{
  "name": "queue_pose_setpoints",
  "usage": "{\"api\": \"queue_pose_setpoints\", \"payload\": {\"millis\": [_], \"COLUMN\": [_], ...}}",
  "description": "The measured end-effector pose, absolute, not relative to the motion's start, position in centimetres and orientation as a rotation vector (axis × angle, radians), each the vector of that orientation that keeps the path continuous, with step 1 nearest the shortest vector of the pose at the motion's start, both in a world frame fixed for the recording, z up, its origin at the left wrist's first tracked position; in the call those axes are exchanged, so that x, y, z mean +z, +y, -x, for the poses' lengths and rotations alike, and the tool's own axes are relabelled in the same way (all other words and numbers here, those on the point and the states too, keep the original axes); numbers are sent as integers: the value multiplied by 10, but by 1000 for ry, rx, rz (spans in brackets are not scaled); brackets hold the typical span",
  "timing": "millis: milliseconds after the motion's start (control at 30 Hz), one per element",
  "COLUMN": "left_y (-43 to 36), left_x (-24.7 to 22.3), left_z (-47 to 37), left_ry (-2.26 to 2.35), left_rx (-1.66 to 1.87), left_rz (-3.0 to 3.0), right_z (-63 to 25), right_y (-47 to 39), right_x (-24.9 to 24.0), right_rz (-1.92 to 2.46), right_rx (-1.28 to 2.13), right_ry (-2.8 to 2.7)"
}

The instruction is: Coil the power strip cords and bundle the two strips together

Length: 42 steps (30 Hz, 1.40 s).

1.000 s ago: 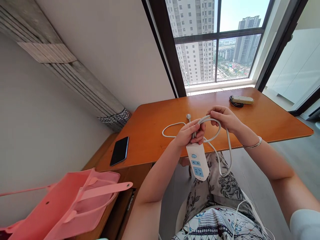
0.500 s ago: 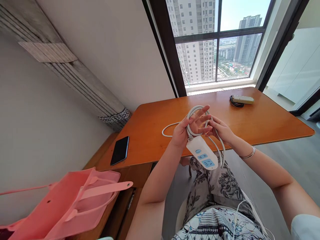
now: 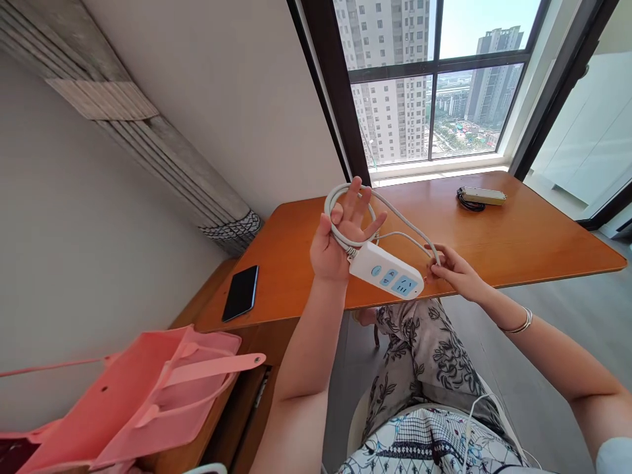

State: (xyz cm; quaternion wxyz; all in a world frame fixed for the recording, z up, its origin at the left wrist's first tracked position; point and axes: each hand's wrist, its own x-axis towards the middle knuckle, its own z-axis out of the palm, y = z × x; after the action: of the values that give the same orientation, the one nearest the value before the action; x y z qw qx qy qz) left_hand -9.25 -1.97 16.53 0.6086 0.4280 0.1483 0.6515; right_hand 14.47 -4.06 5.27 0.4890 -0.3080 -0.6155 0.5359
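Note:
A white power strip (image 3: 371,262) with blue socket faces hangs tilted over the table's near edge. Its white cable (image 3: 403,217) is looped in a coil around the fingers of my left hand (image 3: 332,253). The fingers of that hand are spread, while its thumb lies against the coil and keeps hold of it. Off to the right, my right hand (image 3: 458,275) pinches the cable between thumb and fingers, with a length stretched across to the coil. The cable's plug end cannot be made out.
On the wooden table (image 3: 291,263) a black phone (image 3: 240,293) lies at the left. A second power strip (image 3: 484,195) with a black cord (image 3: 470,201) sits at the far right. An open pink bag (image 3: 148,401) stands at the lower left. Behind the table is a window.
My left hand has moved left with the coil and power strip. My right hand has drawn away to the right and down, stretching the cable between the hands.

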Motion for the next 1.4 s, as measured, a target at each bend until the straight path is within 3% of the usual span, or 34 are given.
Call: {"api": "queue_pose_setpoints", "payload": {"millis": [133,267,633,1067,1400], "left_y": [-24,-25,-14,-17,-23], "left_x": [169,164,148,133,129], "left_z": [93,90,90,87,83], "left_ry": [339,367,367,310,352], "left_rx": [1470,1428,1448,1115,950], "left_rz": [-1003,-1001,-1228,-1207,-1181], "right_z": [-157,-159,-142,-131,-115], "right_y": [-30,-22,-55,-60,-50], "right_x": [48,51,89,144,155], "right_rz": [933,1082,823,421,354], "right_rx": [797,274,-299,-500,-382], "right_ry": [-1303,-1574,-2227,-2330,-2300]}}
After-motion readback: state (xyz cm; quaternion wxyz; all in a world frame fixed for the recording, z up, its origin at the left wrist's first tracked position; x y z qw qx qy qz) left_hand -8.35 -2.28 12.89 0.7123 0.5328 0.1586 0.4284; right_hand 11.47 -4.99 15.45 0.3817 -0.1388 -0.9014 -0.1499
